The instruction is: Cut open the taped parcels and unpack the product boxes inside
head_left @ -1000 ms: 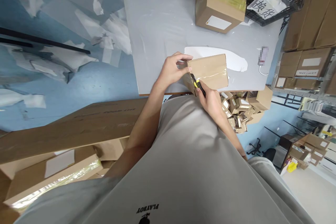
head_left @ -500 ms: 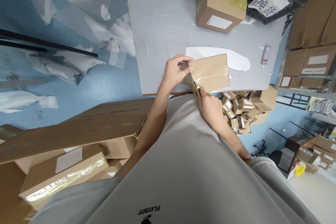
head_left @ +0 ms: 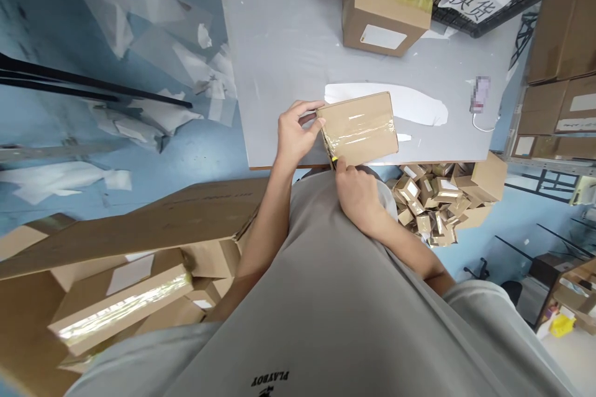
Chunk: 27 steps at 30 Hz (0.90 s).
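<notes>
A small cardboard box [head_left: 367, 127] with clear tape along its top lies at the near edge of the grey table. My left hand [head_left: 298, 130] grips its left end, thumb on the top corner and fingers at the far side. In my right hand [head_left: 358, 192] is a utility knife [head_left: 334, 161] with a yellow and black body, held at the near left corner of the box. The blade itself is too small or hidden to make out. White paper [head_left: 391, 99] lies behind the box.
A larger taped box [head_left: 386, 6] and a black crate [head_left: 479, 12] stand at the back of the table [head_left: 279, 43]. Below on the left is a big open carton [head_left: 186, 217] holding boxes; on the right lies a pile of small boxes [head_left: 431, 198]. Wrapping scraps litter the blue floor.
The knife and my right hand have moved down along the left end of the box, toward my body. My left hand keeps its hold. The whole view has shifted slightly.
</notes>
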Available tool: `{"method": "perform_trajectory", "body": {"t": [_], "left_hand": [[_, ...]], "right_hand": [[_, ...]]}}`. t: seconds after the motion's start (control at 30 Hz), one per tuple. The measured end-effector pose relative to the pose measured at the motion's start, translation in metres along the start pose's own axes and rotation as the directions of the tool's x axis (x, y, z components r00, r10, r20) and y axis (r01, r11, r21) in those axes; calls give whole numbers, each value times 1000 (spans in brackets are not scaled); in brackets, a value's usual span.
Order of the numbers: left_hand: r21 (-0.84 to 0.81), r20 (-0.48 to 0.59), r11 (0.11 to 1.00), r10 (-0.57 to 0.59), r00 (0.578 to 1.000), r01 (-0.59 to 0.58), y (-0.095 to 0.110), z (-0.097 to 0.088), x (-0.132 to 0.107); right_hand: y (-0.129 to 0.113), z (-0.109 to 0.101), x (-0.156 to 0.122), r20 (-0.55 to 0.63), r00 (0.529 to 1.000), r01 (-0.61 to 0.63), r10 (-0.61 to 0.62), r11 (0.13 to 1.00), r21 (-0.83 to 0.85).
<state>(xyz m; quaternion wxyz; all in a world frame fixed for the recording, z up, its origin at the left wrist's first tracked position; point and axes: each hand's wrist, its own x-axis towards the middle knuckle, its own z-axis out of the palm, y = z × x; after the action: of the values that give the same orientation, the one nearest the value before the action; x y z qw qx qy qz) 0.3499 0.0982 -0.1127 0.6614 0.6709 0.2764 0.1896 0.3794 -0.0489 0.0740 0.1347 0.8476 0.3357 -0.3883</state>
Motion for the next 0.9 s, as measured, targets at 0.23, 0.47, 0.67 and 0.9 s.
{"method": "perform_trajectory", "body": {"t": [0.23, 0.47, 0.67, 0.9], "left_hand": [[138, -64, 990, 6, 998, 3, 2, 1, -10], [178, -157, 983, -12, 988, 41, -4, 4, -26], [243, -50, 968, -54, 997, 64, 9, -7, -62], [358, -56, 928, -93, 994, 107, 28, 5, -70]], "right_hand": [[3, 12, -3, -98, 984, 132, -152, 974, -184], [49, 8, -13, 14, 954, 299, -300, 940, -163], [138, 14, 17, -284, 944, 216, -169, 965, 146], [220, 47, 94, -520, 852, 271, 56, 804, 530]]}}
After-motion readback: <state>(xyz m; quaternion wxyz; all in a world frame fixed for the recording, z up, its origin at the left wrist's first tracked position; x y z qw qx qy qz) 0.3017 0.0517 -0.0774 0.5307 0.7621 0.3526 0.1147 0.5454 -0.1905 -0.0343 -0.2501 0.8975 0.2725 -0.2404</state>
